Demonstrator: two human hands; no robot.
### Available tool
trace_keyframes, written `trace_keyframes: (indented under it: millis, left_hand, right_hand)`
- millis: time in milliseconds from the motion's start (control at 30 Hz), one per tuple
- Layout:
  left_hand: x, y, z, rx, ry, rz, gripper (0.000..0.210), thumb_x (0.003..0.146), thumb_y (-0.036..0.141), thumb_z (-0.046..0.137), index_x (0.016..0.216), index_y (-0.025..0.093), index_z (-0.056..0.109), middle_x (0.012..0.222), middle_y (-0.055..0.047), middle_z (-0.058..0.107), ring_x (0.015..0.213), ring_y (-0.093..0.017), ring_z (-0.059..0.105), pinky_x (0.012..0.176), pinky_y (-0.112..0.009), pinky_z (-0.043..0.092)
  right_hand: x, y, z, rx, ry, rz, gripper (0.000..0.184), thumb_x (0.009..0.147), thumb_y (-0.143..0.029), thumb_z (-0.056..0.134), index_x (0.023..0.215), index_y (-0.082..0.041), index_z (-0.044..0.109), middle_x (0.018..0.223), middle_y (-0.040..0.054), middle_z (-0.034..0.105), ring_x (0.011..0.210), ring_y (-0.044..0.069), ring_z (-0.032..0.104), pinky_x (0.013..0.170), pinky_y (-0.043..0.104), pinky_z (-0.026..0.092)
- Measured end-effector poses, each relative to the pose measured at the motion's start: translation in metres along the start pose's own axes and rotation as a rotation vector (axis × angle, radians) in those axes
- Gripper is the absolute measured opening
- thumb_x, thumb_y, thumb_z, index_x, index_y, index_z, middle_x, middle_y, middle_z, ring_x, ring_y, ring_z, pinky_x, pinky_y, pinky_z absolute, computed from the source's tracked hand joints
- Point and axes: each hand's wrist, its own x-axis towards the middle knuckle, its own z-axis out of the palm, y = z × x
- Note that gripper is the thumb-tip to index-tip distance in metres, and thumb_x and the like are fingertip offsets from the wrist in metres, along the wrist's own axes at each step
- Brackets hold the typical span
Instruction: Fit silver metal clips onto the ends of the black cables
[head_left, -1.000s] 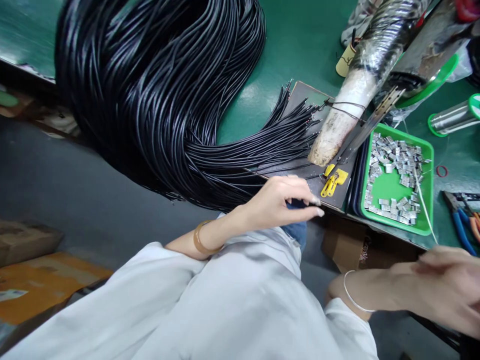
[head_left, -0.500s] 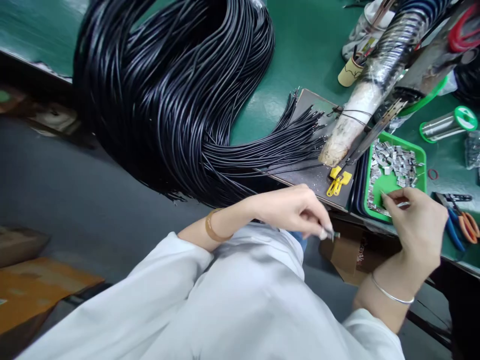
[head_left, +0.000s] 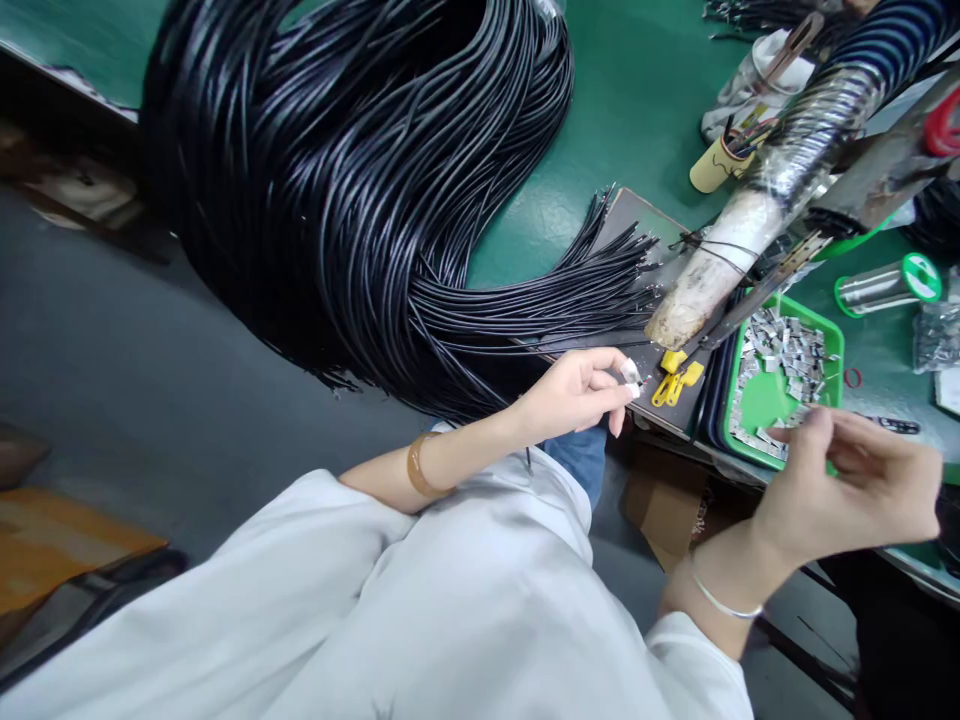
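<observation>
My left hand (head_left: 581, 392) is closed in a pinch over the table's front edge, with white coverings on the fingertips. Between them is the end of a thin black cable, a small reddish and bright tip (head_left: 646, 380) poking out. A short dark length of it shows below the wrist. My right hand (head_left: 855, 485) is over the near right corner of a green tray (head_left: 834, 345), its fingers curled and slightly blurred; whatever they hold is hidden. Small silver metal connector pieces (head_left: 795, 350) lie in the tray.
A large bundle of black cables (head_left: 360, 200) covers the left of the green table. A white-wrapped duct (head_left: 705, 265) slants over yellow clips (head_left: 675, 380). Behind the tray are a solder wire spool (head_left: 889, 287) and a cup of tools (head_left: 716, 165).
My left hand has risen towards the table edge, and the metal piece seen at its fingertips is no longer clear. My right hand has pulled back from inside the tray, to the right and nearer me.
</observation>
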Motion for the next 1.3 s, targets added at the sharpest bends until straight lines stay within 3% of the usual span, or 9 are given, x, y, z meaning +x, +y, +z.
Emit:
trace_keyframes:
  millis: [67,133,333,533,633,800,867,1067,1300]
  left_hand:
    - [0.004,0.000,0.004,0.061,0.039,0.069,0.023,0.080,0.027,0.074,0.084,0.014,0.055,0.055,0.004,0.062,0.041,-0.001,0.043,0.043,-0.013,0.031]
    - [0.007,0.001,0.007,0.115,0.048,0.120,0.020,0.078,0.024,0.075,0.081,0.012,0.059,0.057,0.004,0.060,0.049,-0.003,0.049,0.050,-0.014,0.037]
    - [0.008,0.002,0.013,0.233,0.029,0.162,0.013,0.079,0.021,0.072,0.083,0.010,0.066,0.064,0.001,0.060,0.055,-0.005,0.052,0.053,-0.017,0.041]
    - [0.007,0.000,0.013,0.429,0.062,0.270,0.013,0.082,0.022,0.070,0.086,0.010,0.071,0.073,-0.002,0.068,0.059,-0.006,0.053,0.054,-0.018,0.042]
    - [0.007,-0.003,0.010,0.599,0.071,0.408,0.012,0.085,0.022,0.068,0.087,0.011,0.073,0.077,-0.004,0.072,0.063,-0.008,0.058,0.059,-0.020,0.045]
    - [0.005,-0.011,0.010,1.005,0.048,0.658,0.019,0.095,0.022,0.057,0.093,0.014,0.074,0.085,-0.008,0.076,0.077,-0.014,0.064,0.077,-0.028,0.049]
    - [0.003,-0.013,0.012,0.963,0.065,0.619,0.021,0.097,0.023,0.053,0.093,0.013,0.072,0.083,-0.007,0.074,0.074,-0.013,0.063,0.074,-0.027,0.048]
    - [0.002,-0.003,0.015,0.342,-0.007,0.163,0.022,0.091,0.031,0.062,0.080,0.012,0.062,0.059,0.002,0.059,0.053,-0.007,0.052,0.056,-0.019,0.043]
    - [0.006,0.001,0.009,0.152,-0.011,0.148,0.020,0.080,0.028,0.075,0.080,0.010,0.067,0.060,0.003,0.057,0.052,-0.004,0.049,0.050,-0.016,0.039]
  right_hand:
    - [-0.018,-0.033,0.003,0.220,0.015,-0.050,0.013,0.075,-0.017,0.075,0.084,-0.020,0.068,0.084,0.0048,0.074,0.071,0.023,0.072,0.059,0.035,0.056]
    - [-0.032,-0.053,0.008,0.281,-0.115,-0.075,0.009,0.077,-0.014,0.074,0.081,-0.021,0.070,0.084,0.0031,0.075,0.078,0.021,0.072,0.071,0.037,0.058]
    - [-0.046,-0.053,0.024,0.506,-0.452,0.200,0.002,0.085,-0.021,0.071,0.086,-0.021,0.072,0.096,0.0039,0.074,0.090,0.016,0.071,0.071,0.029,0.060]
    - [-0.048,-0.046,0.027,0.618,-0.471,0.275,0.004,0.083,-0.018,0.072,0.085,-0.021,0.072,0.096,0.0033,0.073,0.089,0.013,0.070,0.070,0.025,0.059]
    - [-0.047,-0.042,0.023,0.607,-0.516,0.266,0.002,0.084,-0.020,0.071,0.085,-0.020,0.072,0.095,0.0040,0.073,0.088,0.014,0.070,0.068,0.025,0.059]
    - [-0.046,-0.044,0.019,0.383,-0.483,0.053,0.009,0.082,-0.014,0.069,0.088,-0.022,0.071,0.100,0.0033,0.074,0.095,0.017,0.071,0.085,0.036,0.060]
    - [-0.048,-0.048,0.020,0.350,-0.418,0.000,0.011,0.081,-0.012,0.069,0.086,-0.022,0.069,0.101,0.0026,0.074,0.097,0.017,0.071,0.089,0.038,0.060]
    - [-0.056,-0.054,0.025,0.371,-0.336,0.037,0.010,0.083,-0.016,0.071,0.088,-0.023,0.071,0.102,0.0023,0.074,0.094,0.017,0.071,0.087,0.039,0.061]
    - [-0.050,-0.052,0.025,0.546,-0.427,0.186,0.010,0.085,-0.017,0.071,0.092,-0.023,0.075,0.099,0.0026,0.075,0.092,0.016,0.071,0.074,0.031,0.060]
